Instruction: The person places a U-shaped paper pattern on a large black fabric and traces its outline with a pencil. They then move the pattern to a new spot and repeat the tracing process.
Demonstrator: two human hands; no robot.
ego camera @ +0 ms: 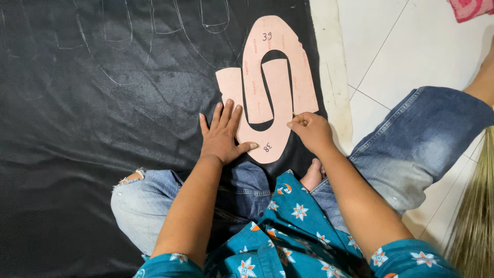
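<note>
A pink card pattern point(303, 77) with a curved cut-out lies flat on a black leather-like sheet point(103, 103). My left hand point(224, 135) lies flat with fingers spread, pressing on the pattern's lower left part. My right hand point(310, 132) is pinched on a thin marking tool point(297, 116), its tip at the pattern's lower right edge. Faint pale outlines point(118, 72) of earlier tracings show on the sheet above and to the left.
The sheet's right edge meets a pale strip point(329, 67) and white floor tiles point(401, 46). My knees in blue jeans point(422, 139) sit at the sheet's near edge. A broom's straw bristles point(476, 216) are at the lower right, a pink cloth point(471, 7) at the top right.
</note>
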